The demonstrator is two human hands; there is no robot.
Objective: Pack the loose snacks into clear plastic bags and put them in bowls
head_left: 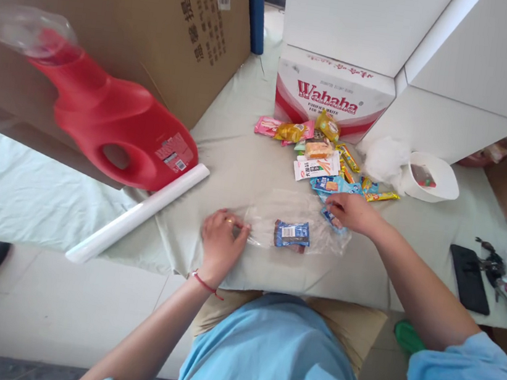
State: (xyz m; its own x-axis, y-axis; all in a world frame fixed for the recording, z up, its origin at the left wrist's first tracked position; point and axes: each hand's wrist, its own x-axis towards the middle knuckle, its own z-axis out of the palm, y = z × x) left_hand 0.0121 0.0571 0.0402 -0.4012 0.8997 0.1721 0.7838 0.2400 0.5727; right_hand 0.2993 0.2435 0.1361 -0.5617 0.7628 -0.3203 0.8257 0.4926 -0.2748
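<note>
A clear plastic bag [264, 216] lies flat on the cloth in front of me. My left hand [224, 242] pinches its left edge between thumb and forefinger. On or inside the bag, I cannot tell which, is a dark blue wrapped snack [292, 235] with a barcode, a brown-red edge showing below it. My right hand [353, 212] is closed at the bag's upper right, its fingertips on a light blue snack packet [333, 220], partly hidden. Beyond it lies a pile of wrapped snacks, including a white packet [316, 166], an orange piece [318, 149] and a pink packet [269, 126].
Left stand a red jug [128, 111], a white roll [138, 215] and a large cardboard box [185, 31]. Behind the snacks is a Wahaha carton [334, 94]. To the right are a white bowl [448, 181], a crumpled plastic bag [383, 160], a phone [468, 279] and keys [491, 265].
</note>
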